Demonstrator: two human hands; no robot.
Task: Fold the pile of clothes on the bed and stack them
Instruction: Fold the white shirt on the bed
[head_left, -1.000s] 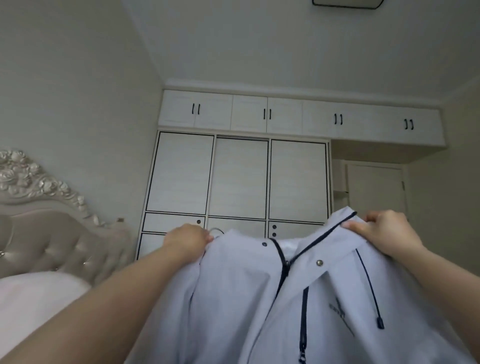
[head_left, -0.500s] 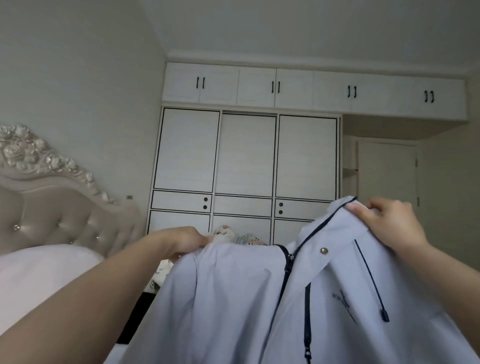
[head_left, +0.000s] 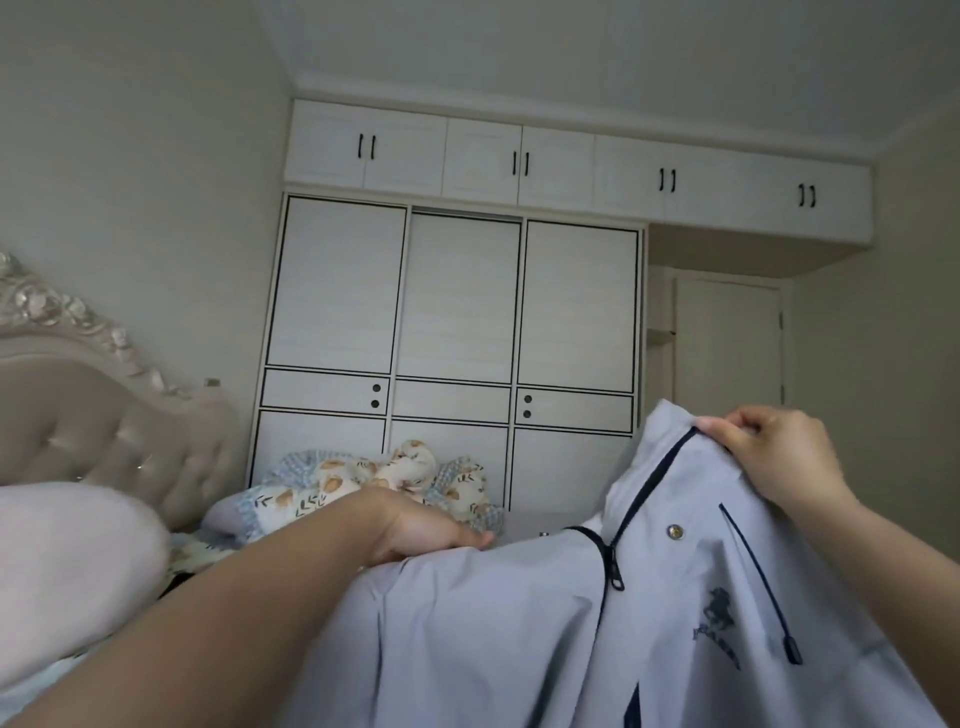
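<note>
Closest to me, the pale grey jacket (head_left: 519, 639) hangs spread between both hands, lower than a moment ago. The left hand (head_left: 415, 527) has dropped, fingers curled over its shoulder edge; the right hand (head_left: 774, 462) pinches the collar higher up. It looks ready to be laid flat for folding. Beyond, a patterned heap of clothes (head_left: 374, 480) waits on the bed (head_left: 78, 561), then the padded headboard (head_left: 104, 415) and white wardrobe (head_left: 457, 332).

Home bedroom, tufted headboard (head_left: 104, 431), built-in white wardrobe (head_left: 457, 312), pillow (head_left: 67, 561)
</note>
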